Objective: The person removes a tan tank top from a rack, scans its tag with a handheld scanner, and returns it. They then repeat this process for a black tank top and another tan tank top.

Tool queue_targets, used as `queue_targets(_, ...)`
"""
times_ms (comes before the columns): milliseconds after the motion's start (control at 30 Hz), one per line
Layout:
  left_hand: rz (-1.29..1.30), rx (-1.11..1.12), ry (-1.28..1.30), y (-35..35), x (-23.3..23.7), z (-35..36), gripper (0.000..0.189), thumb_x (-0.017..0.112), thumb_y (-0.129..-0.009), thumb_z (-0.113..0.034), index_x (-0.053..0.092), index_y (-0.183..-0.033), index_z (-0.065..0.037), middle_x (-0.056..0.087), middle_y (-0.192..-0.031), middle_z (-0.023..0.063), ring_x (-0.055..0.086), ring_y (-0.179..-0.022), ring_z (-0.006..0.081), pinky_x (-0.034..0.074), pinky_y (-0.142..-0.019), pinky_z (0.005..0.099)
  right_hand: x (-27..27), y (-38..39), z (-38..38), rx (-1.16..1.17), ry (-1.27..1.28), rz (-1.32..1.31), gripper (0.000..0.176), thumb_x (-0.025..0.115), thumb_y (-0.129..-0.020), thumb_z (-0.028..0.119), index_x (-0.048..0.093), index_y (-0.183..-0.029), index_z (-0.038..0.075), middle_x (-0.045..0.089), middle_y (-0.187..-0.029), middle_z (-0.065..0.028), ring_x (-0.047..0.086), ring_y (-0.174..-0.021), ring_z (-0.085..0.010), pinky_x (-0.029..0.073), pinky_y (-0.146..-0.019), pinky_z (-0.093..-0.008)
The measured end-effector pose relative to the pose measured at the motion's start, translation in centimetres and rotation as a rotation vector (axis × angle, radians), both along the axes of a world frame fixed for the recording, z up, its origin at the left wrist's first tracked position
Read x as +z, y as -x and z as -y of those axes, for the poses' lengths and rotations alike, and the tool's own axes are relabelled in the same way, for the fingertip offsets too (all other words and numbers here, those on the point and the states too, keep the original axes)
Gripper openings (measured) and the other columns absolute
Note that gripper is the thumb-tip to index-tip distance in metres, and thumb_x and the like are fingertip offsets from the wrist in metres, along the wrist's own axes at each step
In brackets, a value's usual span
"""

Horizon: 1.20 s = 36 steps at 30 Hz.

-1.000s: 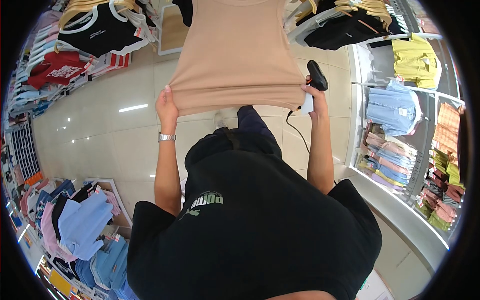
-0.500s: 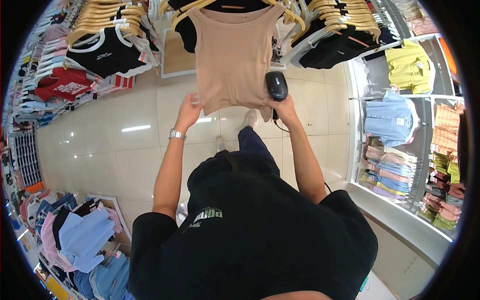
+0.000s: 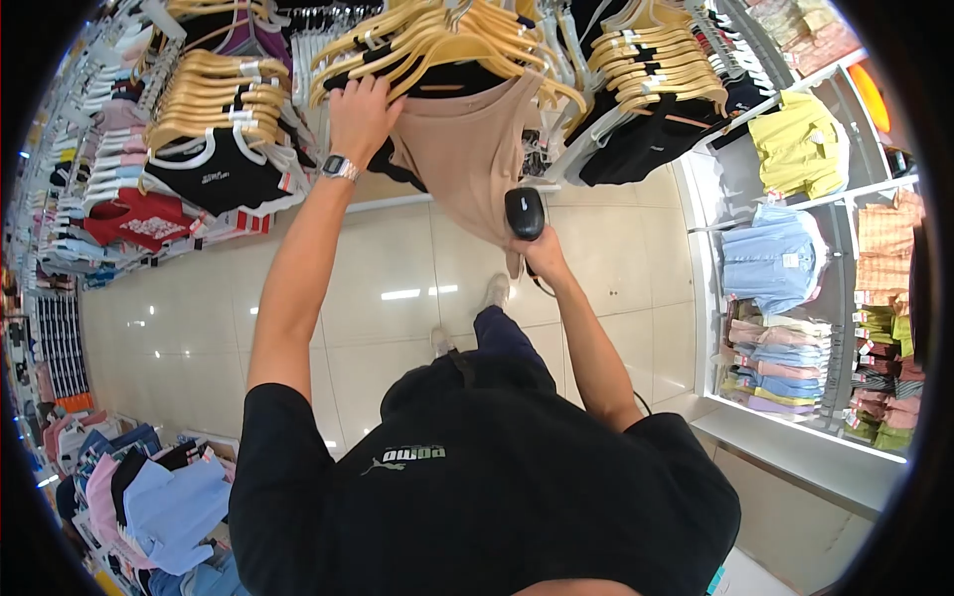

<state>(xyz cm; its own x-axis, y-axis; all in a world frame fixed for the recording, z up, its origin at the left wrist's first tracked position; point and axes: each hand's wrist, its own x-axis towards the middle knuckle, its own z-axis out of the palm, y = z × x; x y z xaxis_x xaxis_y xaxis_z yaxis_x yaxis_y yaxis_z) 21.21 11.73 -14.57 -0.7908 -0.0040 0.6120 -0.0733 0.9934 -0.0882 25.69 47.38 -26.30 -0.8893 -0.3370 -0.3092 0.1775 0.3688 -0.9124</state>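
A beige tank top (image 3: pixel 462 149) hangs from a light wooden hanger (image 3: pixel 452 50) at the front of a rack. My left hand (image 3: pixel 363 119) is up at the top's left shoulder, fingers curled over the strap and hanger end; the exact grip is partly hidden. My right hand (image 3: pixel 540 253) is closed around a black handheld device (image 3: pixel 525 214) with a rounded head and a cord. It also touches the lower hem, which is drawn into a narrow fold toward it. Black garments show behind the beige top.
More hangers hold black tops (image 3: pixel 636 139) on the right and a black top with white trim (image 3: pixel 224 174) on the left. Wall shelves with a blue shirt (image 3: pixel 770 258) stand at right. Folded clothes (image 3: pixel 174 507) lie at lower left on the tiled floor's edge.
My left hand has left the hem and moved up to the shoulder by the hanger. My right hand, with the device, has come down and left, pulling the hem into a slant.
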Motion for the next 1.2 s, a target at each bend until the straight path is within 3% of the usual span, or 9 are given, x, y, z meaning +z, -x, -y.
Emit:
queue_targets(333, 0.077, -0.211, -0.518, -0.3, 3.5, -0.3, 0.033, 0.063, -0.093, -0.037, 0.062, -0.082, -0.006, 0.063, -0.067, 0.0129, 0.061, -0.06, 0.0352, 0.045, -0.052, 0.0421, 0.0, 0.6, -1.0, -0.071, 0.017, -0.036, 0.028, 0.076, -0.072, 0.01, 0.059, -0.092, -0.001, 0.06, -0.073, -0.0049, 0.058, -0.063, -0.0161, 0.05, -0.062, -0.034)
queue_targets(533, 0.38, -0.438, -1.23, -6.6, 6.5, -5.6, 0.037, 0.07, -0.092, -0.035, 0.057, -0.078, -0.004, 0.04, -0.064, -0.0052, 0.032, -0.059, 0.0061, 0.03, -0.052, 0.0247, 4.2, -1.5, -1.5, -0.176, 0.052, -0.073, 0.027, 0.077, -0.074, 0.011, 0.061, -0.092, -0.001, 0.063, -0.075, -0.0066, 0.062, -0.063, -0.0166, 0.052, -0.065, -0.0331)
queue_targets(667, 0.646, -0.526, -1.678, -12.9, 4.9, -11.1, 0.026, 0.055, -0.102, -0.035, 0.051, -0.093, -0.011, 0.045, -0.07, -0.0071, 0.04, -0.058, 0.0014, 0.033, -0.05, 0.0205, 3.9, -4.0, -3.2, -0.312, 0.023, -0.279, 0.026, 0.079, -0.075, 0.009, 0.065, -0.096, 0.0, 0.061, -0.078, -0.0015, 0.052, -0.067, -0.0118, 0.045, -0.063, -0.0311)
queue_targets(700, 0.678, -0.555, -1.753, -14.3, 4.1, -12.6, 0.024, 0.053, -0.103, -0.034, 0.05, -0.096, -0.011, 0.044, -0.072, -0.0069, 0.038, -0.058, 0.0015, 0.033, -0.049, 0.0206, 4.8, -4.8, -4.2, -0.275, -0.055, -0.223, 0.032, 0.078, -0.076, 0.007, 0.065, -0.105, -0.001, 0.068, -0.088, -0.0049, 0.062, -0.078, -0.014, 0.05, -0.071, -0.0302)
queue_targets(767, 0.687, -0.585, -1.805, -16.9, 3.5, -16.2, 0.022, 0.051, -0.104, -0.033, 0.048, -0.1, -0.011, 0.044, -0.077, -0.0063, 0.036, -0.059, 0.002, 0.033, -0.05, 0.0207, 8.6, -6.6, -4.3, -0.211, 0.348, -0.185, 0.05, 0.069, -0.075, -0.004, 0.058, -0.123, 0.002, 0.06, -0.128, -0.0163, 0.062, -0.113, -0.0257, 0.051, -0.093, -0.0362)
queue_targets(833, 0.672, -0.559, -1.997, -18.7, 3.2, -20.0, 0.023, 0.049, -0.104, -0.033, 0.047, -0.105, -0.01, 0.044, -0.078, -0.005, 0.038, -0.062, 0.0023, 0.034, -0.052, 0.0206, 12.0, -7.8, -4.7, -0.106, 0.626, -0.203, 0.053, 0.066, -0.074, -0.007, 0.055, -0.125, 0.001, 0.049, -0.143, -0.0205, 0.057, -0.124, -0.031, 0.048, -0.101, -0.0403)
queue_targets(1033, 0.55, -0.632, -1.729, -20.0, -1.5, -27.4, 0.033, 0.055, -0.102, -0.029, 0.04, -0.119, -0.006, 0.049, -0.079, 0.0004, 0.051, -0.062, 0.0058, 0.043, -0.05, 0.023, 15.5, -7.2, -5.5, 0.211, 0.812, -0.079, 0.05, 0.072, -0.072, 0.0, 0.059, -0.12, 0.004, 0.044, -0.146, -0.0251, 0.058, -0.123, -0.0356, 0.046, -0.103, -0.0476)
queue_targets(1133, 0.633, -0.653, -1.734, -21.0, -1.9, -28.4, 0.039, 0.06, -0.099, -0.023, 0.038, -0.125, -0.004, 0.053, -0.092, 0.0062, 0.057, -0.067, 0.0099, 0.05, -0.055, 0.0255, 15.2, -7.5, -6.4, 0.246, 0.619, -0.01, 0.048, 0.075, -0.074, -0.002, 0.06, -0.119, 0.004, 0.049, -0.141, -0.0228, 0.062, -0.116, -0.0306, 0.051, -0.099, -0.0447)
queue_targets(1200, 0.591, -0.735, -1.608, -21.7, -2.8, -28.7, 0.044, 0.061, -0.098, -0.019, 0.038, -0.131, -0.002, 0.053, -0.105, 0.0117, 0.06, -0.081, 0.013, 0.054, -0.065, 0.027, 15.2, -8.0, -6.5, 0.237, 0.483, -0.092, 0.043, 0.077, -0.076, -0.002, 0.061, -0.115, 0.003, 0.063, -0.118, -0.0137, 0.064, -0.097, -0.0189, 0.054, -0.083, -0.0339)
